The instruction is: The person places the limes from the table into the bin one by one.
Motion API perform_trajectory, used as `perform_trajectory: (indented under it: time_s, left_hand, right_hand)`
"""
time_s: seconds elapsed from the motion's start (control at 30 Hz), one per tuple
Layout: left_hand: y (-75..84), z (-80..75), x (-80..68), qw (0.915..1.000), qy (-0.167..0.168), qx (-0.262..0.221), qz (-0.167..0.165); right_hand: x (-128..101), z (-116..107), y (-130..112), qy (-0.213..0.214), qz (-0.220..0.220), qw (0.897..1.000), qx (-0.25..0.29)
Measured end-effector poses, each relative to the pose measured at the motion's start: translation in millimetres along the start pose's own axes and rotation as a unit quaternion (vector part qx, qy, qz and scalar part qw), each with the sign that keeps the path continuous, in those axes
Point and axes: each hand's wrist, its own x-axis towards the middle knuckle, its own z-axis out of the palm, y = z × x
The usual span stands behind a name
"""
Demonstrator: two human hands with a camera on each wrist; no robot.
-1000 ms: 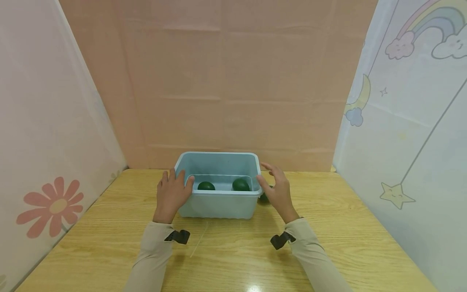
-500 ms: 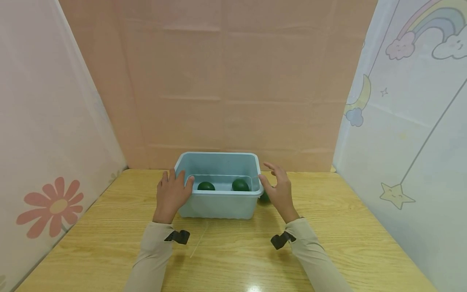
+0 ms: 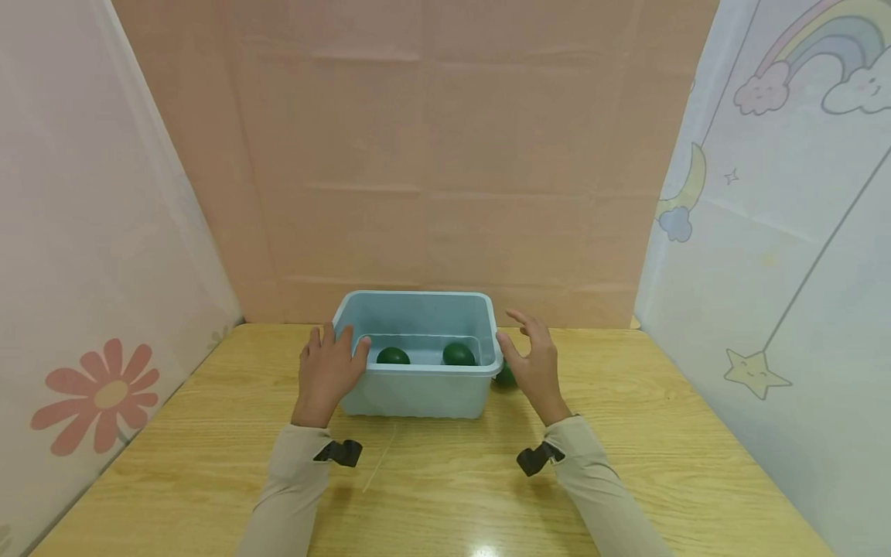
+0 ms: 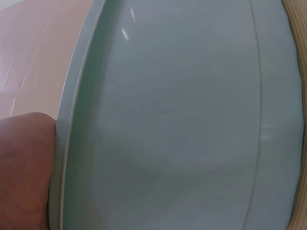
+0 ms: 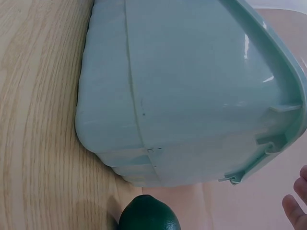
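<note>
In the head view a light blue plastic bin (image 3: 418, 393) stands on the table. Two smooth dark green rounded fruits (image 3: 393, 355) (image 3: 459, 354) show inside it. My left hand (image 3: 330, 377) rests at its front left corner, fingers spread and thumb over the rim; the left wrist view has skin against the rim (image 4: 61, 158). Off the right corner my right hand (image 3: 534, 371) holds nothing, its fingers relaxed and thumb tip close to the rim. Partly behind that hand, another dark green fruit (image 5: 148, 214) sits on the table beside the bin, with a small nub on top.
The wooden table (image 3: 668, 449) carries the bin towards its back edge. Behind rises a creased peach-coloured sheet (image 3: 431, 170). Printed curtains hang at the left (image 3: 90, 232) and the right (image 3: 786, 271). A dark wrist camera (image 3: 534, 458) sits on the right cuff.
My right hand has drifted slightly to the right, away from the bin's rim, and uncovers a little more of the outer fruit. The left hand and the bin stay put.
</note>
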Motion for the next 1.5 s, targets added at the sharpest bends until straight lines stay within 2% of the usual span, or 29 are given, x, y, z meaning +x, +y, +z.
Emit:
perform_trajectory:
  time_s: [0.43,1.5]
  left_hand:
    - [0.2,1.3,0.3,1.0,0.001,0.001,-0.001]
    - [0.4,2.0,-1.4,1.0,-0.002,-0.002,-0.003]
  right_hand:
    - [-3,0,6,0.012,0.015,1.0,-0.01]
    - [-8,-2,16,0.007,0.038,0.999,0.0]
